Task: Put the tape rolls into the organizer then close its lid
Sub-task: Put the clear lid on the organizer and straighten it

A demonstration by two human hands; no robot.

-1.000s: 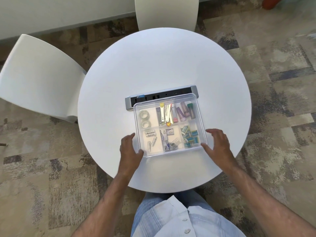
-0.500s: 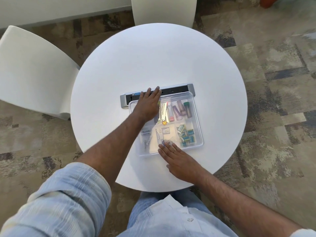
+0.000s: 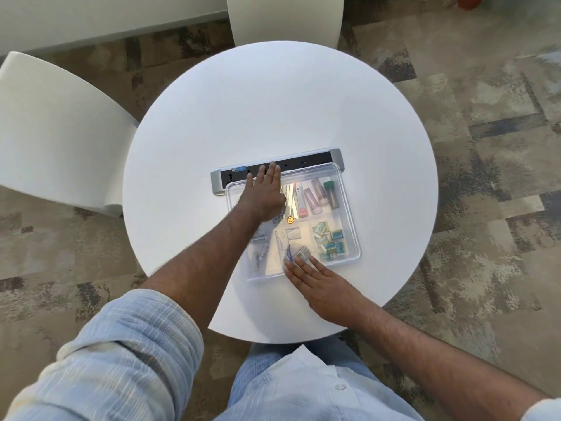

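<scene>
A clear plastic organizer [image 3: 349, 205] lies on the round white table [image 3: 212, 123], with its transparent lid on top. Through the lid I see small stationery in compartments: tubes, clips, little teal boxes. My left hand [image 3: 264, 194] lies flat, palm down, on the lid's far left corner, over the compartment where the tape rolls sat; the rolls are hidden under it. My right hand [image 3: 315, 278] rests flat on the lid's near edge, fingers spread. Neither hand holds anything.
A grey and black power strip [image 3: 303, 162] lies right behind the organizer, touching its far edge. White chairs stand at the left [image 3: 54, 132] and at the far side [image 3: 285, 19] of the table. Patterned carpet surrounds it.
A second ago both hands were at the organizer's near corners. My left hand reached to the far left corner and my right hand slid onto the near edge; both now press flat on the lid.
</scene>
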